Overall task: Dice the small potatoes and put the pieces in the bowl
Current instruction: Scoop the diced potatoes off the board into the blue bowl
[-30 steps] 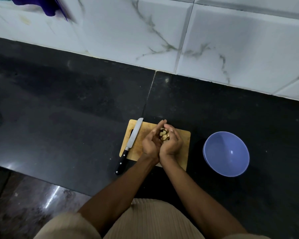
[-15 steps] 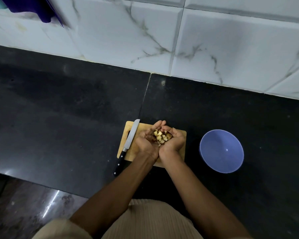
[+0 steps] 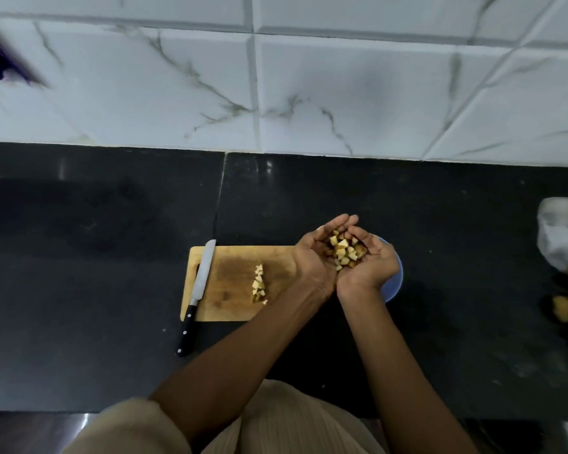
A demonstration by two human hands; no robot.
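No writing or label can be read anywhere. The left hand (image 3: 312, 257) and right hand (image 3: 369, 262) are cupped side by side, palms up, fingers curled round a heap of potato dice (image 3: 343, 249). They hover over the blue bowl (image 3: 395, 280), whose inside is hidden beneath them. A short row of dice (image 3: 259, 285) lies on the wooden board (image 3: 223, 290), with the knife (image 3: 199, 286) along its left edge. A plastic bag (image 3: 563, 237) sits at far right.
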